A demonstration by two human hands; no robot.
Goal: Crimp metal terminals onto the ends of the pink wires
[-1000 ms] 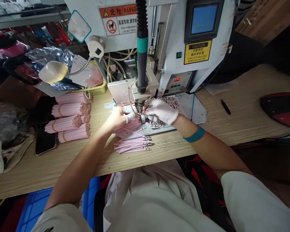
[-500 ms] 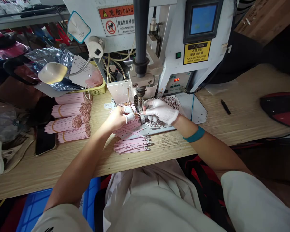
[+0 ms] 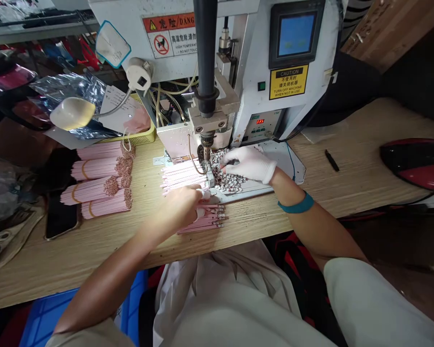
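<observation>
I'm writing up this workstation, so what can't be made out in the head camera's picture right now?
Head view: whether the left hand grips pink strips; its back hides this.
Head view: what the right hand holds, if anything; too small.
Head view: the right end of the danger sign, behind the black tube.
Head view: markings on the blue screen, too blurred.

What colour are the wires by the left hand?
The wires are pale pink, clearest in the head view.

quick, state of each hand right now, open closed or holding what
Left hand: fingers curled at the pink strips; grip cannot be told.
Right hand: gloved, fingers bent over the small pieces; hold cannot be told.
</observation>
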